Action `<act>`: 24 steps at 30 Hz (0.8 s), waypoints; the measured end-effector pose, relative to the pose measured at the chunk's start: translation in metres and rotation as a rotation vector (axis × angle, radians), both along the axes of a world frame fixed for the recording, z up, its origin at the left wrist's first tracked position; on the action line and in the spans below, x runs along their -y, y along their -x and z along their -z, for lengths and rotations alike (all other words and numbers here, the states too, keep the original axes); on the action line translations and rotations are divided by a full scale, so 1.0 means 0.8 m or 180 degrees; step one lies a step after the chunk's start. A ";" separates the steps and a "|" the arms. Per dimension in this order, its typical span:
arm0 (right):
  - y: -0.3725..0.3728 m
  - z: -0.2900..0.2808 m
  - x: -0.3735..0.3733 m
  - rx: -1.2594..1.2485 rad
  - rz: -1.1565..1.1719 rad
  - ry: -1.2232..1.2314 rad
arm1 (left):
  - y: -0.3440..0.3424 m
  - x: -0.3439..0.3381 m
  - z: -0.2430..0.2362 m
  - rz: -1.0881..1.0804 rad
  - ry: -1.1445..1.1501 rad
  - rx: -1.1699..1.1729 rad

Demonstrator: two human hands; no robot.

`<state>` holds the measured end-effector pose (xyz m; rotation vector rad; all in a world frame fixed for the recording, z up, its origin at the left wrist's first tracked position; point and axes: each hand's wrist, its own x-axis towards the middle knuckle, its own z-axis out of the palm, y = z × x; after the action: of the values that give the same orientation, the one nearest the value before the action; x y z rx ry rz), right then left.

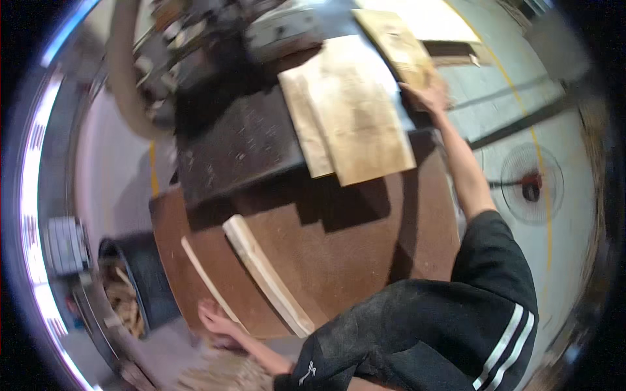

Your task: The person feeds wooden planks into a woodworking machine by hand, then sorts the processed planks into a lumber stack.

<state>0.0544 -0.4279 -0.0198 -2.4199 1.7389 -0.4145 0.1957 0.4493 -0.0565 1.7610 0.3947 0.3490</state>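
My right hand (428, 96) reaches far forward and grips the near end of a long wooden board (394, 45) at the right of the machine. Beside that board, two pale wide boards (358, 111) overlap on the dark machine table (241, 137), their near ends jutting over its edge. Low at the left, my left hand (216, 318) is at the brown table's edge, close to a thin wood strip (212, 280). Its fingers are blurred, and whether they touch the strip is unclear. A thicker wood strip (267, 277) lies to the right of the thin one.
The brown tabletop (352, 260) spans the space before me. A dark bin (147, 280) with wood offcuts stands at the left, and more wood pieces (225, 371) lie below. At the right is a fan (531, 186); a thick hose (124, 72) hangs at the far left.
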 end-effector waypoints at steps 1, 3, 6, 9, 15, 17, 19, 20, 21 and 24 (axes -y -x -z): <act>-0.064 -0.014 -0.064 -0.0121 0.0003 -0.0534 | 0.044 -0.013 -0.024 0.0171 -0.0894 0.0566; -0.044 -0.031 -0.064 -0.0227 0.0257 -0.0450 | 0.074 0.134 -0.048 -0.0169 0.0065 0.0120; -0.019 -0.037 -0.065 -0.0126 0.0184 -0.0424 | 0.084 0.304 -0.077 0.0923 0.0469 0.0448; 0.006 -0.021 -0.073 0.0160 0.0087 -0.0229 | 0.057 0.482 -0.142 0.2730 -0.0327 0.0398; -0.023 -0.032 -0.135 -0.0060 -0.0182 0.0105 | -0.041 0.646 -0.077 0.2583 -0.3377 0.1100; -0.011 -0.023 -0.118 -0.0118 -0.0110 0.0248 | -0.033 0.679 -0.067 0.2585 -0.3472 0.1067; -0.014 -0.029 -0.116 -0.0087 -0.0002 0.0333 | -0.031 0.691 -0.066 0.2478 -0.3663 0.0962; -0.013 -0.033 -0.113 -0.0110 -0.0009 0.0348 | -0.033 0.695 -0.066 0.2479 -0.3664 0.1066; -0.013 -0.033 -0.104 -0.0103 0.0009 0.0390 | -0.038 0.701 -0.065 0.2479 -0.3650 0.1220; -0.012 -0.022 -0.099 -0.0184 0.0002 0.0538 | -0.038 0.699 -0.061 0.2628 -0.3535 0.1060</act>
<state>0.0638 -0.3484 -0.0026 -2.5704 1.7960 -0.5164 0.2258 -0.1101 -0.0075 2.6580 -0.9426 0.2519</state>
